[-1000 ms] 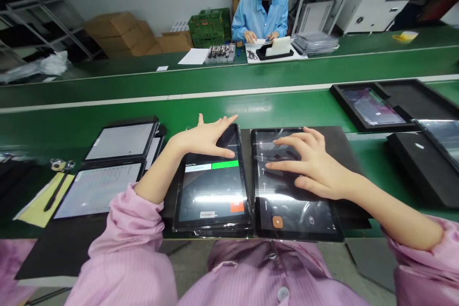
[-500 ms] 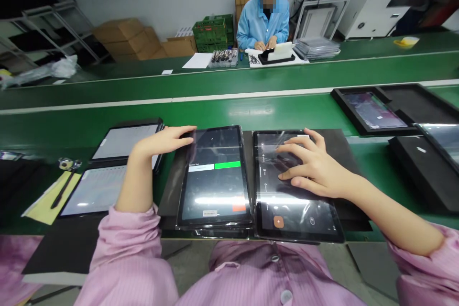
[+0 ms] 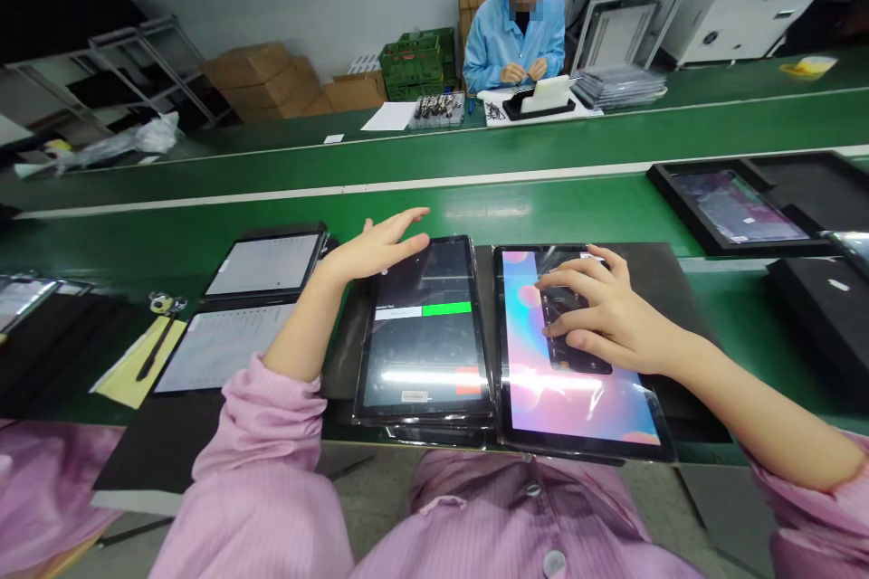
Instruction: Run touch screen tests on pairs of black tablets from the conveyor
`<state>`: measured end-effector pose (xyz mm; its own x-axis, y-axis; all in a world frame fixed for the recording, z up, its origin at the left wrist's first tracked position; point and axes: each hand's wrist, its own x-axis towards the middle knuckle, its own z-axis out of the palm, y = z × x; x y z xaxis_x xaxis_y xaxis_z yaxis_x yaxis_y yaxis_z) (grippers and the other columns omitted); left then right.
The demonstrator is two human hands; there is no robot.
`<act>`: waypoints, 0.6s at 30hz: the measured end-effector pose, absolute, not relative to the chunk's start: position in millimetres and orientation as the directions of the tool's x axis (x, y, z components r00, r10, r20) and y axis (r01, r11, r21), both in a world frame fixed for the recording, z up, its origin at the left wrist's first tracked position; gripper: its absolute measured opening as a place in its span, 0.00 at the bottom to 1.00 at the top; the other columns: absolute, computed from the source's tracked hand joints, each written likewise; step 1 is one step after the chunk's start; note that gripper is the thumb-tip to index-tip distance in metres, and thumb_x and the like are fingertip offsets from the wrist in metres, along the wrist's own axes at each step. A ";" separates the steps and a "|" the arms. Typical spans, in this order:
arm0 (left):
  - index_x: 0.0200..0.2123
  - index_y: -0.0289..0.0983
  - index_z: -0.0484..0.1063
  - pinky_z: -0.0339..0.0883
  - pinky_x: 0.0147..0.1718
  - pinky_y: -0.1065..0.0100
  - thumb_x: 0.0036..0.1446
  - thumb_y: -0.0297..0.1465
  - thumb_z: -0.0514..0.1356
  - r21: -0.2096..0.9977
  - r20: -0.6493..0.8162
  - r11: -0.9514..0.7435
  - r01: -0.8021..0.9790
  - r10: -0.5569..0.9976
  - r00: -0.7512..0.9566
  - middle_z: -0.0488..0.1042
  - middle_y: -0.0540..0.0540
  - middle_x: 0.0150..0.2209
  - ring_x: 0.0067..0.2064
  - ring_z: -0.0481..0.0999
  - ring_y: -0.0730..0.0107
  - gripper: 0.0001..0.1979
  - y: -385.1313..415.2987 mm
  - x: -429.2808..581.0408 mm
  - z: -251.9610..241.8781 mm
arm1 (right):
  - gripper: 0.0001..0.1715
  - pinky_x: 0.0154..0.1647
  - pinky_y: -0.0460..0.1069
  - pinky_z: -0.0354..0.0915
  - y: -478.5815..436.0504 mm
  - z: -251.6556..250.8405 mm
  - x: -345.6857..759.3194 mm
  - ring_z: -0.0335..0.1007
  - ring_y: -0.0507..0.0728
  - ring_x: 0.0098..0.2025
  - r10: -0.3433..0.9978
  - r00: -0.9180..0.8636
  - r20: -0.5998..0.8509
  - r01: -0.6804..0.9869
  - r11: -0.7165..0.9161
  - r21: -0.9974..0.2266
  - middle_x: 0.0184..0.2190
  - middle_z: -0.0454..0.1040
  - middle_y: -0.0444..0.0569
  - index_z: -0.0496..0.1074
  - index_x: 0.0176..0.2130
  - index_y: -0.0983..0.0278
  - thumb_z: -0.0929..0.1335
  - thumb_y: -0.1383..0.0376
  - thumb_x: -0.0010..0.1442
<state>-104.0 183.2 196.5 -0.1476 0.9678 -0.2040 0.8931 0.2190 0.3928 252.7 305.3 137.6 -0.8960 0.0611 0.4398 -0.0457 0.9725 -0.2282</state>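
Two tablets lie side by side in front of me. The left tablet (image 3: 424,353) shows a dark screen with a white and a green bar and an orange patch. My left hand (image 3: 380,244) is over its upper left corner, fingers extended, holding nothing. The right tablet (image 3: 543,398) shows a pink and blue background with a dark panel. Over the upper right part of that screen, my right hand (image 3: 604,312) has its fingers spread and fingertips at the panel. Whether they touch the glass I cannot tell. Black pads lie beneath both tablets.
Two lit tablets (image 3: 264,265) lie at left, beside a yellow paper (image 3: 126,375) with a dark tool on it. At right are a black tray (image 3: 712,240) holding a tablet and a black box (image 3: 815,317). Across the table sits a person in blue (image 3: 485,36).
My left hand has moved right and up over the left tablet's top corner. The right tablet's screen has turned from dark to pink and blue with a dark panel. The view has shifted slightly.
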 end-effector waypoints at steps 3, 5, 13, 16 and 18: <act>0.70 0.47 0.62 0.31 0.71 0.28 0.71 0.54 0.37 0.341 -0.227 0.218 0.914 0.963 -0.145 0.63 0.44 0.73 0.73 0.61 0.46 0.35 199.6 -90.0 197.8 | 0.38 0.68 0.73 0.41 304.8 137.5 253.5 0.64 0.66 0.58 0.072 -0.894 0.442 -0.037 0.972 -0.233 0.55 0.76 0.52 0.85 0.35 0.52 0.53 0.48 0.77; 0.67 0.47 0.68 0.34 0.72 0.29 0.72 0.53 0.37 0.301 -0.249 0.207 0.931 0.959 -0.133 0.68 0.45 0.71 0.71 0.66 0.47 0.34 203.4 -87.8 193.7 | 0.39 0.67 0.73 0.41 304.6 137.5 254.1 0.64 0.66 0.58 0.078 -0.892 0.445 -0.033 0.971 -0.237 0.55 0.75 0.52 0.85 0.36 0.52 0.53 0.48 0.77; 0.56 0.42 0.77 0.35 0.71 0.27 0.72 0.51 0.37 0.266 -0.208 0.168 0.949 0.972 -0.114 0.79 0.41 0.60 0.64 0.74 0.44 0.34 197.6 -90.6 187.0 | 0.41 0.69 0.73 0.38 308.7 137.7 255.3 0.64 0.65 0.59 0.112 -0.909 0.402 -0.027 0.946 -0.324 0.56 0.74 0.52 0.85 0.38 0.51 0.50 0.45 0.77; 0.52 0.40 0.78 0.35 0.70 0.24 0.72 0.50 0.36 0.274 -0.197 0.167 0.947 0.974 -0.115 0.81 0.40 0.56 0.63 0.75 0.43 0.35 200.5 -89.2 186.7 | 0.42 0.70 0.73 0.38 307.4 137.2 252.6 0.64 0.65 0.59 0.111 -0.909 0.402 -0.027 0.946 -0.323 0.56 0.73 0.52 0.85 0.38 0.53 0.50 0.44 0.77; 0.51 0.39 0.78 0.35 0.70 0.24 0.72 0.50 0.35 0.272 -0.196 0.175 0.946 0.973 -0.123 0.81 0.39 0.55 0.63 0.75 0.41 0.35 202.0 -89.2 185.8 | 0.41 0.69 0.73 0.39 305.8 137.3 250.1 0.63 0.66 0.59 0.093 -0.915 0.393 -0.036 0.951 -0.308 0.57 0.73 0.53 0.84 0.41 0.53 0.50 0.43 0.76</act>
